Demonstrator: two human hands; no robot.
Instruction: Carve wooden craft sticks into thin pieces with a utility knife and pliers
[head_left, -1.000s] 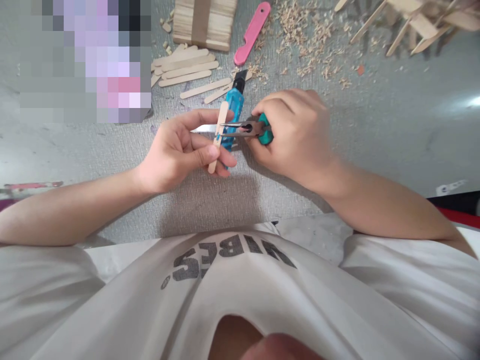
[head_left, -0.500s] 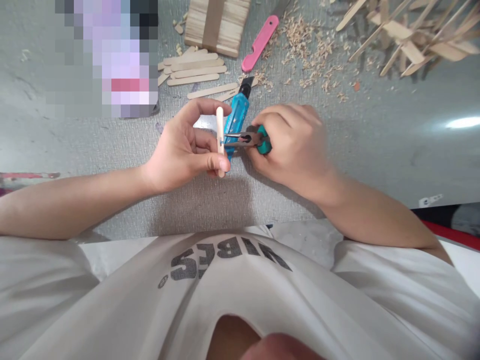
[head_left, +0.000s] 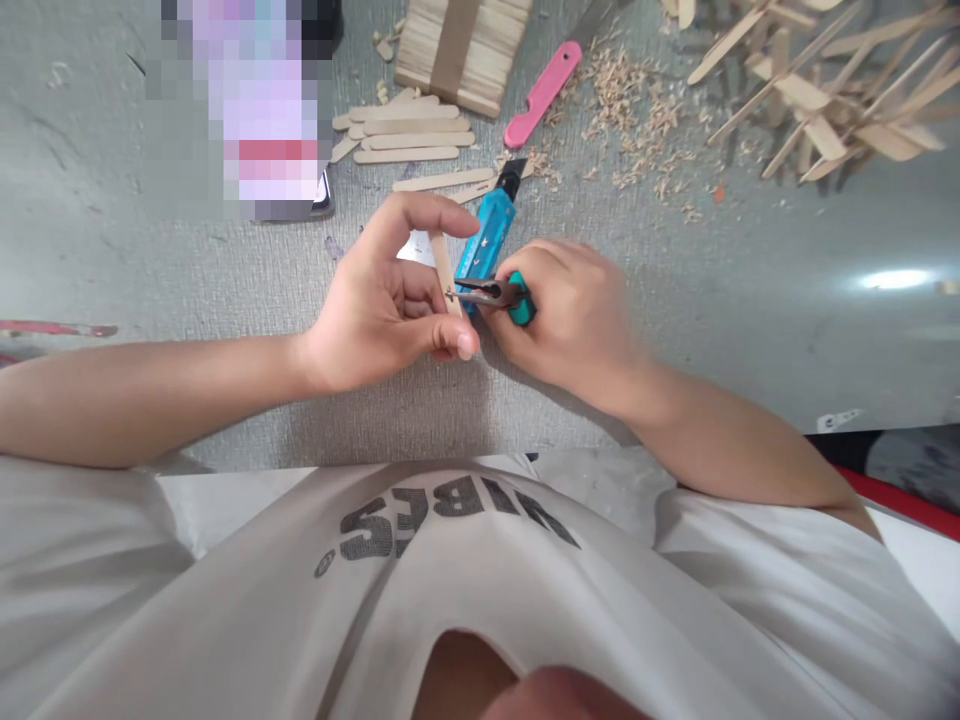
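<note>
Stick point(head_left: 443, 262) tilted; lower end hidden.

Passage: lay over the surface point(head_left: 735, 310) right of the right hand point(head_left: 570, 310), short of the stick frames point(head_left: 806, 92). Obstacles: cutter point(head_left: 491, 230), extended outward from between right and left hand point(head_left: 375, 310); loose sticks point(head_left: 416, 126), bundle point(head_left: 484, 60), pink knife point(head_left: 544, 95), blocked straight ahead.

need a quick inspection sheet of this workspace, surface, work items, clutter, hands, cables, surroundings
Surface: grey textured table, scattered wood shavings
Work items: wooden stick; pliers with their tips at it, contact unclear
Clutter: loose sticks, banded stick bundle, stick assemblies, pink-handled knife, blue cutter with blade out
Left hand: holds the wooden stick
Right hand: grips the pliers
Cables: nothing seen
Surroundings: red strip beyond the table edge, lower right; upper left pixelated
</note>
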